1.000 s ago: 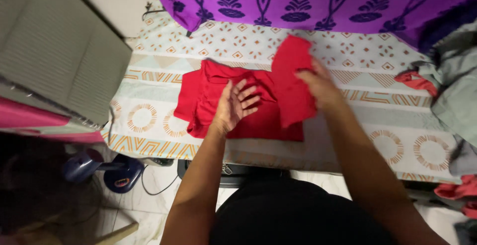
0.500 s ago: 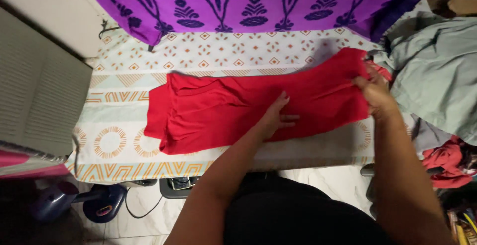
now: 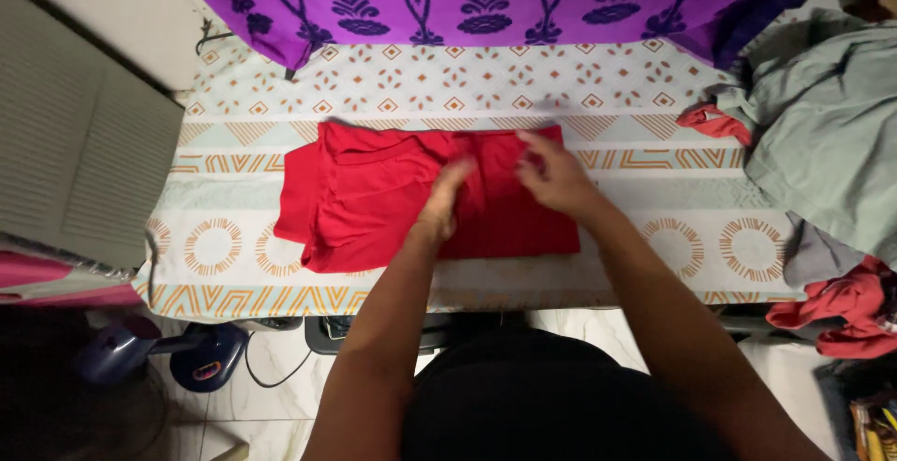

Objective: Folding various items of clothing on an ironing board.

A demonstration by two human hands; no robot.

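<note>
The red cloth (image 3: 374, 204) lies folded on the tabletop (image 3: 654, 125), both hands (image 3: 445, 201) (image 3: 553, 173) spread flat on its 3 o'clock part, smoothing left.

Both hands (image 3: 447, 201) (image 3: 554, 177) palm-down, close together, fingers extended, forearms converging.
</note>
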